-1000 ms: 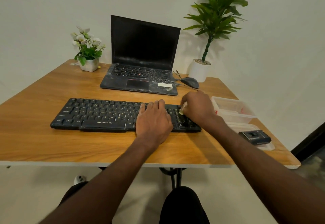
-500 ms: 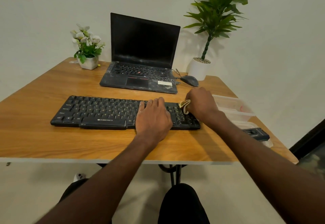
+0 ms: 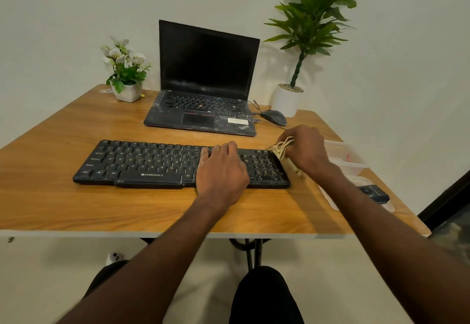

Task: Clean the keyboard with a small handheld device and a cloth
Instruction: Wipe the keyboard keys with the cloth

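A black keyboard (image 3: 142,163) lies across the middle of the wooden table (image 3: 76,204). My left hand (image 3: 221,171) rests flat on its right-of-centre keys, fingers straight. My right hand (image 3: 309,150) grips a folded beige cloth (image 3: 282,148) at the keyboard's right end, lifted slightly off the keys. A small dark handheld device (image 3: 375,192) lies on a clear lid near the table's right edge, partly hidden behind my right forearm.
An open dusty laptop (image 3: 203,89) stands behind the keyboard, with a mouse (image 3: 273,117) to its right. A clear plastic box (image 3: 346,158) sits at the right. A small flower pot (image 3: 127,89) and a tall potted plant (image 3: 288,99) stand at the back.
My right hand has moved with the cloth from over the keyboard's right keys to its right end and lifted a little. The left hand has stayed in place.
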Demonstrator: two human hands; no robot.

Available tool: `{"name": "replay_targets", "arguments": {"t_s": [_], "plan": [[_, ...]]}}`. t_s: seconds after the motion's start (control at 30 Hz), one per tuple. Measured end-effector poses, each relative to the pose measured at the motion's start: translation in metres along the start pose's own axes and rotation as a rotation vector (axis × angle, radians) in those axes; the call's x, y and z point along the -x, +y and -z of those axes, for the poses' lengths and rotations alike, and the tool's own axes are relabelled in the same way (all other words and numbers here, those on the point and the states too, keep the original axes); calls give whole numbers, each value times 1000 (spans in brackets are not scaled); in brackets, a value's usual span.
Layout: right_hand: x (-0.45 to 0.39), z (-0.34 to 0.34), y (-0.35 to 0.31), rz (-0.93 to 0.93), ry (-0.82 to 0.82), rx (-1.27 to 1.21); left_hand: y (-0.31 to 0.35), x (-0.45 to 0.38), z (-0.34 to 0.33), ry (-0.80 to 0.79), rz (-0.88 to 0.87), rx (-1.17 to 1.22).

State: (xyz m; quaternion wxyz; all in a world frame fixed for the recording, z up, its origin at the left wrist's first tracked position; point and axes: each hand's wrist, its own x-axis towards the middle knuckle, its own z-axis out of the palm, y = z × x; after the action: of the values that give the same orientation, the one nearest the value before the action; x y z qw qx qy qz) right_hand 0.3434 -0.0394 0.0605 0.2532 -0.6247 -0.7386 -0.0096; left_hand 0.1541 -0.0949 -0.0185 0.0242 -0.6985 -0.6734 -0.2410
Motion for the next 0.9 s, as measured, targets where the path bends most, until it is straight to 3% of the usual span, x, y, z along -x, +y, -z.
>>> {"name": "replay_targets", "arguments": {"t_s": [0.23,0.43,0.53,0.67,0.83,0.9], "plan": [[16,2,4,198,-187,-28,1,1,2,-5,12,-2],[14,3,-13,70,-131,277,0,0,2,-12,8,2],[23,-2,-17,45,-91,256,1,2,3,-5,1,11],[30,1,-19,-24,-47,-139,-1,1,5,-2,-2,0],[45,7,-27,-426,78,-927,-4,6,16,59,-35,89],[47,8,-27,-538,99,-1134,-12,15,27,126,-47,174]]}}
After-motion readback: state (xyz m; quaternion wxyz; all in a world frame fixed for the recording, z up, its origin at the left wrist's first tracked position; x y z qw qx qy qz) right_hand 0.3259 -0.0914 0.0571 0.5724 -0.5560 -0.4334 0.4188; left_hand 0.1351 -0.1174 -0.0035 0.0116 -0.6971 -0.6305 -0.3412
